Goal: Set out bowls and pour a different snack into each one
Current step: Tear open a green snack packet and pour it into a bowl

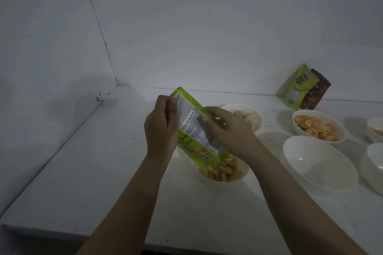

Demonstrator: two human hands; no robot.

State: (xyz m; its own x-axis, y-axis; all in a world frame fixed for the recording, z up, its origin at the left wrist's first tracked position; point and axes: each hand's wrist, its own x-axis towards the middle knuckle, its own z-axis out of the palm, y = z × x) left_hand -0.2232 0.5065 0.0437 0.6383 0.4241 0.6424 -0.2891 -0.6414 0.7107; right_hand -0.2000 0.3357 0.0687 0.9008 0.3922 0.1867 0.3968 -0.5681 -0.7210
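Observation:
A green snack bag (191, 128) hangs upside down, mouth low over a white bowl (244, 175) that holds pale yellow puffed sticks (222, 169). My left hand (160, 126) grips the bag's upper left edge. My right hand (230, 130) holds its right side, fingers curled round it. Behind stands a white bowl (256, 117) with a pale snack. Further right, another bowl (339, 136) holds orange crackers. An empty white bowl (319, 161) sits at the right front.
Two more white bowls, one (375, 130) above the other (376, 156), are cut off by the right edge. A green bag (297, 87) and a dark red bag (315, 93) lean on the back wall. The white counter (103, 172) meets walls at left and back.

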